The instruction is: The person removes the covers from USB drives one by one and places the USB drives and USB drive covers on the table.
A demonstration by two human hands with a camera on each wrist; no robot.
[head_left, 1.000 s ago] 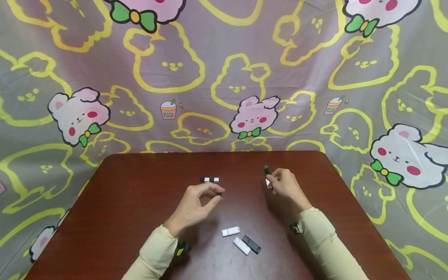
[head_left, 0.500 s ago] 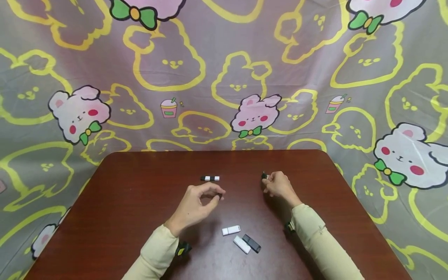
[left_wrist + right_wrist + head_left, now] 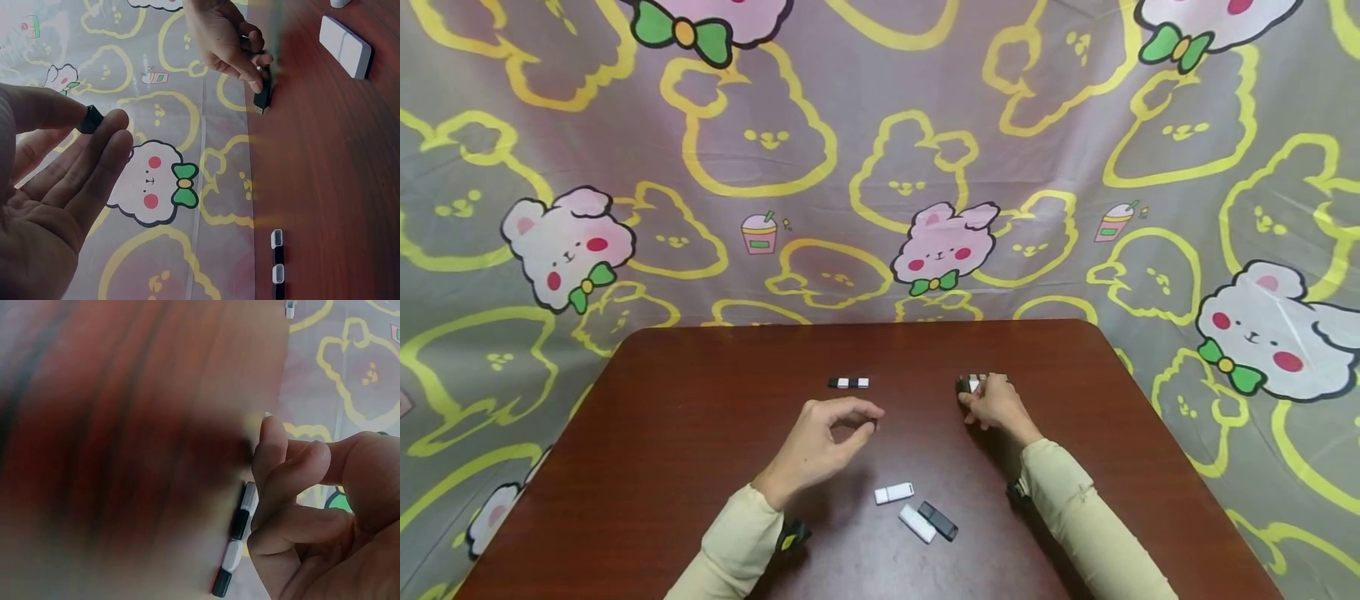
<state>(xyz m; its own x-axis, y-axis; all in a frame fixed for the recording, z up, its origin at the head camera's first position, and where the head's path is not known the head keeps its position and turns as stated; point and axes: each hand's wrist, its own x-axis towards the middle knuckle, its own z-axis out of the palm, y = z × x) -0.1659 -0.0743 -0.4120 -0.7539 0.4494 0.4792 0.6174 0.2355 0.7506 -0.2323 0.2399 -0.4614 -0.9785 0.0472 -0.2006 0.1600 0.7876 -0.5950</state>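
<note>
My left hand (image 3: pixel 816 442) is held over the middle of the table and pinches a small black USB stick cap (image 3: pixel 91 119) between thumb and fingertips. At the table's back right, my right hand (image 3: pixel 998 407) holds a black USB stick (image 3: pixel 263 94) with its metal plug bare. That stick is at the left end of a row of black and white USB sticks (image 3: pixel 240 524), which my right hand partly hides in the head view. Left of it, several black and white caps (image 3: pixel 843 383) lie in a line near the back.
Nearer the front of the brown table (image 3: pixel 625 467) lie a white USB stick (image 3: pixel 893 493) and, below it, another white stick (image 3: pixel 917 524) side by side with a black stick (image 3: pixel 938 521). A patterned cloth (image 3: pixel 820 192) hangs behind the table's back edge.
My right hand has moved slightly left and down to the table with the black USB stick, setting it beside the row. The left hand has stayed in place with the cap.
</note>
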